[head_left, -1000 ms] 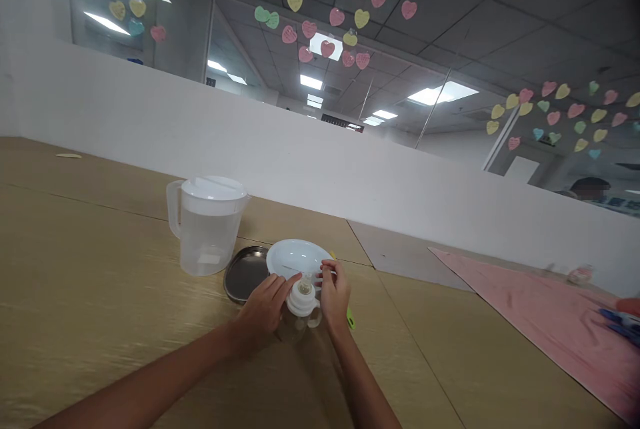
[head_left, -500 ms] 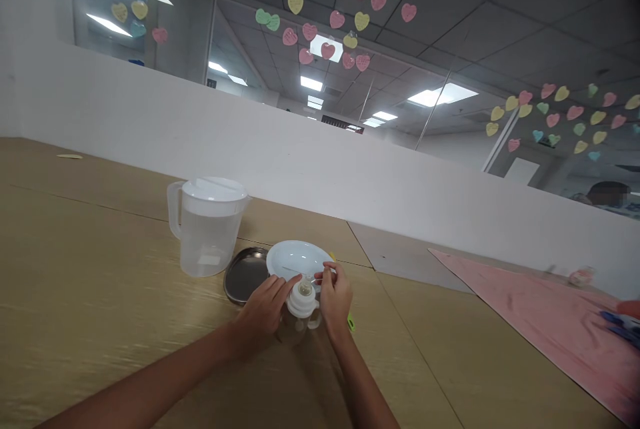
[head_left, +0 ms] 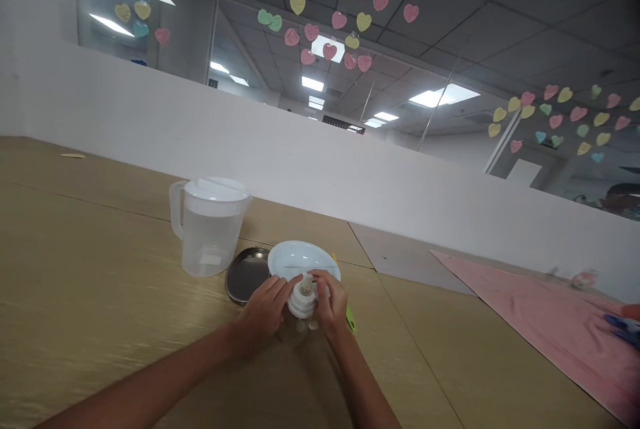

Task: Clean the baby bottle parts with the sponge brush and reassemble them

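Observation:
Between my hands a clear baby bottle (head_left: 301, 307) with a white collar and a pale teat stands upright on the table. My left hand (head_left: 263, 314) is closed around its left side, the thumb pointing up beside the teat. From the right, my right hand (head_left: 332, 303) curls its fingers round the collar and teat, hiding most of the side handle. Just behind the bottle lies a white bowl (head_left: 300, 253), with a thin line across it that I cannot make out. A green-ended item (head_left: 351, 319) shows partly behind my right hand.
A lidded clear pitcher (head_left: 213, 237) stands to the left, beside a round dark metal tray (head_left: 244, 277). On the right, a pink cloth (head_left: 535, 309) covers part of the table, with a blue item (head_left: 623, 330) on it. A white wall (head_left: 300, 169) runs along the back.
My right hand has turned inward, its fingers moving from a pinch beside the teat to a curl around the collar. My left hand keeps its place.

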`<state>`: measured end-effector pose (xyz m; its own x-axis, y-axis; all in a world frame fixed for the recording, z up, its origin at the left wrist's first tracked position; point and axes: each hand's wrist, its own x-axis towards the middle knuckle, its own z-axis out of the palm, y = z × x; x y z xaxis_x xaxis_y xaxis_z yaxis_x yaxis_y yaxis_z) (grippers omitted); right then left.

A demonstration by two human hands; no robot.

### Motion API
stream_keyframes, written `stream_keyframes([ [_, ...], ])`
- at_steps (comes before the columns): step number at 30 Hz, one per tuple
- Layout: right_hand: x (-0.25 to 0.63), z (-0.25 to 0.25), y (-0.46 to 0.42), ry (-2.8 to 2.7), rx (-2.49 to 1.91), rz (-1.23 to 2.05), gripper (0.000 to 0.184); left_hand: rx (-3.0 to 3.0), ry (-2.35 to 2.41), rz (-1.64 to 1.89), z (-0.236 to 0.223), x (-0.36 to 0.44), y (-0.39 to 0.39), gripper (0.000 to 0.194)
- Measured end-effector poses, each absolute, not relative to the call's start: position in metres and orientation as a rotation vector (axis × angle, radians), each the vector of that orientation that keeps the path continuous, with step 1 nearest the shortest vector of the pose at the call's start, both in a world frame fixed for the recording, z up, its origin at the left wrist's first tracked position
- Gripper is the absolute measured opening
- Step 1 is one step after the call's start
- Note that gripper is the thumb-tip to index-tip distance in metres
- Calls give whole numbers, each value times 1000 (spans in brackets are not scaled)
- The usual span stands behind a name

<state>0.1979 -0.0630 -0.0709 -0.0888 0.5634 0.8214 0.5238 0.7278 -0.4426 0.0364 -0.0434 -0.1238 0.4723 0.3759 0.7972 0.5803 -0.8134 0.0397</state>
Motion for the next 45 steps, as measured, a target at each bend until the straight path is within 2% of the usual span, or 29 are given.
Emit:
stream_keyframes([
  [3,196,-72,-65,-1956,-780,-172,26,-2480,-796,-1302,-125,36,-42,49],
  [7,191,-71,-65,-1940,-839,-323,23,-2477,-836,-1295,-125,35,-42,50],
  [14,190,-68,-69,-1903,-806,-180,18,-2619,-965,-1317,-115,34,-51,39],
  [22,195,-72,-72,-1836,-786,128,29,-2659,-979,-1411,-116,36,-50,31],
  [26,198,-71,-72,-1830,-758,246,37,-2666,-947,-1475,-120,36,-48,33],
  [31,206,-78,-62,-1827,-736,148,41,-2687,-885,-1547,-128,36,-44,50],
  [37,217,-85,-47,-1629,-1018,168,24,-2659,-906,-1486,-130,36,-43,52],
  [40,216,-85,-51,-1576,-949,116,27,-2655,-970,-1473,-130,36,-43,51],
  [45,209,-87,-58,-1803,-738,-149,39,-2645,-958,-1490,-129,36,-43,49],
])
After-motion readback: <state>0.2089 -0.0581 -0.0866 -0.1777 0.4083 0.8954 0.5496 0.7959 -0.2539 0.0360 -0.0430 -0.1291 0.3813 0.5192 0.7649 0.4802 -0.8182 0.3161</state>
